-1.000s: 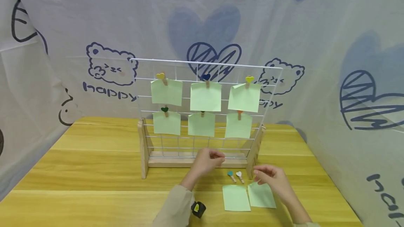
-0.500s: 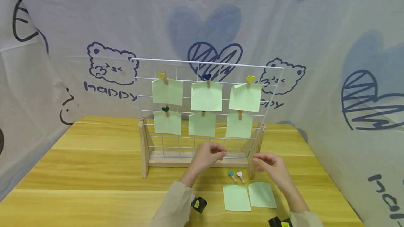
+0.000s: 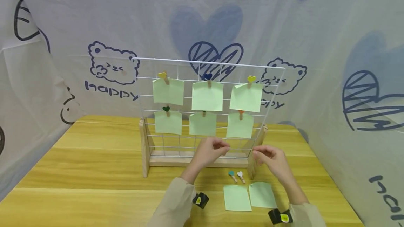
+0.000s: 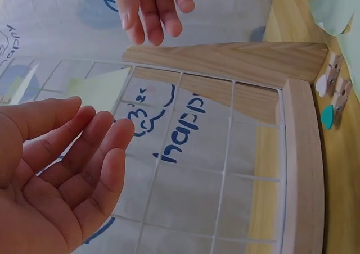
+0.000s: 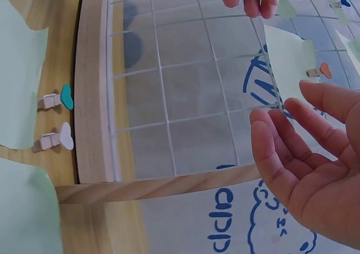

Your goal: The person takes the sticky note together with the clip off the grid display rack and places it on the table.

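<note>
My left hand (image 3: pixel 208 152) hovers before the lower part of a white wire grid (image 3: pixel 180 141), fingers loosely bent and holding nothing. To its right, my right hand (image 3: pixel 274 160) hangs near the grid's right wooden support (image 3: pixel 252 165), also with nothing between thumb and fingers. The left wrist view shows the left palm (image 4: pixel 62 192) bare; the right wrist view shows the right fingers (image 5: pixel 275 147) apart from the grid. Below the hands lie a teal heart clothespin (image 3: pixel 232 175) and a white heart clothespin (image 3: pixel 241 176), above two green paper squares (image 3: pixel 237 199).
Several green notes (image 3: pixel 207 96) hang in two rows on the grid, pinned by heart clothespins (image 3: pixel 251 79). The grid stands in a wooden base (image 3: pixel 176 162) on a wood-grain table (image 3: pixel 94 171). Behind hangs a patterned cloth (image 3: pixel 151 16). Black bands (image 3: pixel 200 200) are at both wrists.
Both hands have risen a little from the table; the right hand moved up off the paper squares. The notes and clothespins stay where they were.
</note>
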Tool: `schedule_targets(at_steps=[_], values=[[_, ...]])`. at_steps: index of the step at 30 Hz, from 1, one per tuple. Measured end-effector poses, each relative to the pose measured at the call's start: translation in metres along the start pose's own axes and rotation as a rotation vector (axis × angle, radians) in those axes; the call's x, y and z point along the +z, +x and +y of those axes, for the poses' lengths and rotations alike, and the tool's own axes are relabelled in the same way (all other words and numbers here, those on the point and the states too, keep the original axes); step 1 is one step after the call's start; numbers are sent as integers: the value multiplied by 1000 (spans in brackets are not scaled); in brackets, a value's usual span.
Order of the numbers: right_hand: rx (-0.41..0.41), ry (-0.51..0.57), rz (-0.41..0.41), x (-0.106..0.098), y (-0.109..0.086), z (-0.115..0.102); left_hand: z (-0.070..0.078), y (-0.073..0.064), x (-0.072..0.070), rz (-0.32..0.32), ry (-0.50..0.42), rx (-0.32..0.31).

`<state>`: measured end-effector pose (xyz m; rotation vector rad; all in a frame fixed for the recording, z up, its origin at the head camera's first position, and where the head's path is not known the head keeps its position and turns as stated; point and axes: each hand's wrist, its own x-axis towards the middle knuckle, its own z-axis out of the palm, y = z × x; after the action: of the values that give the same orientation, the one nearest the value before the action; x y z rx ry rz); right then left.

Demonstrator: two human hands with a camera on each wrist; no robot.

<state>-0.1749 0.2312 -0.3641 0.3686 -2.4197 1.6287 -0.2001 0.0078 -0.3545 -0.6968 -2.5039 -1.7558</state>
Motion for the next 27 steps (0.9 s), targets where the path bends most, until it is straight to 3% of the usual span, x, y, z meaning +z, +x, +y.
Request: schedule_targets(at_steps=[8,12,13,16,19,20,27], values=[[3,-52,42,-4,9,-11,12,1,-1,2,21,18],[-46,-55,63,-5,12,-8,18,2,-4,7,25,42],[-85,-10,47,-9,19,16,20,2,-4,9,26,47],[-136,4,63,-9,22,16,23,3,-6,12,25,64],[-156,-5,89,-9,24,12,26,4,-7,15,37,77],[-133,-45,119,-6,17,-14,27,5,-7,15,41,82],[-142,-37,130,-6,23,-19,36,7,-8,16,52,126]])
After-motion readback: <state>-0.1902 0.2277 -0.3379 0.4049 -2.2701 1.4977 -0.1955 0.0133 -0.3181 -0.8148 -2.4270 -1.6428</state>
